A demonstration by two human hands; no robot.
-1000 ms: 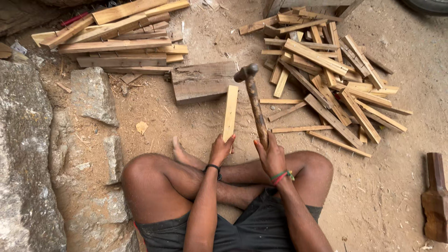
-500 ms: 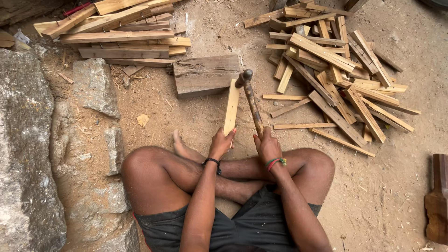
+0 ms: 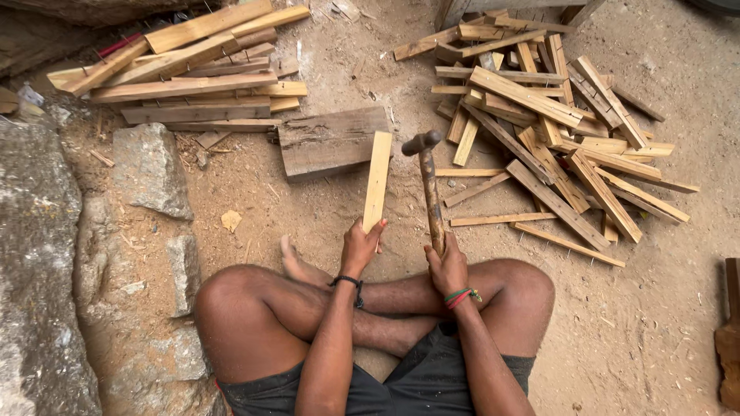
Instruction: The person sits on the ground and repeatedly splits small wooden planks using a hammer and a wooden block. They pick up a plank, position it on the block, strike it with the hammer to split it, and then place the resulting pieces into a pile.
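Two hands at work, one person seated cross-legged on the dirt floor (image 3: 663, 323).

Left hand (image 3: 361, 245): grip closed around the lower end of a pale wooden slat (image 3: 378, 179), held nearly upright, its top end leaning toward the thick block (image 3: 333, 140) that lies flat on the ground ahead of the knees.

Right hand (image 3: 445, 266): grip wrapped around the base of a hammer (image 3: 428, 185) with a wooden handle, head raised and level with the top of the slat, just beside it but apart.

Loose slats (image 3: 555, 131): scattered heap to the right, several showing nails.

Stacked boards (image 3: 185, 73): neater pile at upper left, beyond a grey stone (image 3: 150, 169).

Step in hand, as judged: slat and hammer both lifted, no blow under way. A strike would call for the slat to be steadied against the block and the hammer head lined up with its end or with a nail; no nail in this slat can be made out.
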